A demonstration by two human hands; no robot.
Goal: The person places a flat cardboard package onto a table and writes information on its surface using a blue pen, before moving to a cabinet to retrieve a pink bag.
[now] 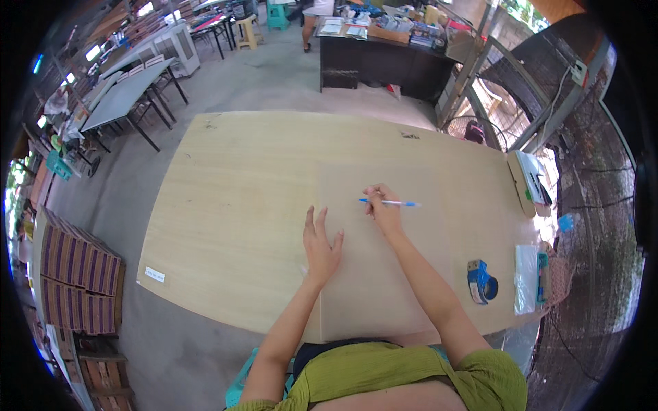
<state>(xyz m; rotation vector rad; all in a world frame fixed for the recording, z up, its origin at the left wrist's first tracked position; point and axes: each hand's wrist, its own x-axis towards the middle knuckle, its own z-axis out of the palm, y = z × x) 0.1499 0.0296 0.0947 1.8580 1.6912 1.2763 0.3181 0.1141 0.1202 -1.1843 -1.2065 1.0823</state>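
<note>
A thin pen, white with blue ends, lies across the fingers of my right hand, which is closed around it. Beneath that hand a flat, tan sheet rests on the pale wooden table; whether it is paper or card I cannot tell. My left hand is over the sheet's left edge with its fingers spread, holding nothing. To the right of my right forearm stands a blue tape dispenser.
Clear plastic packaging lies at the table's right edge, below a stack of flat boards or folders. Bundled cardboard is piled on the left. Beyond the table are a cluttered dark desk, a person and a grey table.
</note>
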